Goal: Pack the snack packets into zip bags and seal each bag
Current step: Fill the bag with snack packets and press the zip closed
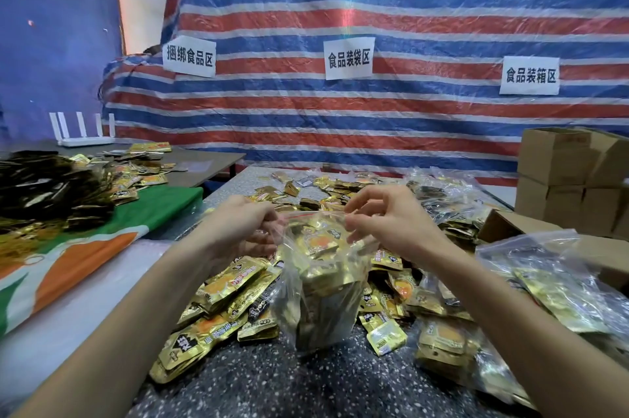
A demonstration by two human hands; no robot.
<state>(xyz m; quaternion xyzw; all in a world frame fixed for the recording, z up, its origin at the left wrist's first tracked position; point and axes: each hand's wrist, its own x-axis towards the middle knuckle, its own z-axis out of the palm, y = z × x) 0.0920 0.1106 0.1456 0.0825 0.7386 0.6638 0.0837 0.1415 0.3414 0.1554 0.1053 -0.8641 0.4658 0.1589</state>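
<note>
Zip bag (320, 284): standing upright, holding gold packets (318, 240).
Left hand (250, 225): pinching bag's top edge.
Right hand (391, 220): pinching same edge.

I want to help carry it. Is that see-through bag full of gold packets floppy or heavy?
Probably floppy: the zip bag sags and crinkles below the left hand and right hand pinching its top. Likely heavyish, since gold packets fill it. Its glossy film might slip.
</note>
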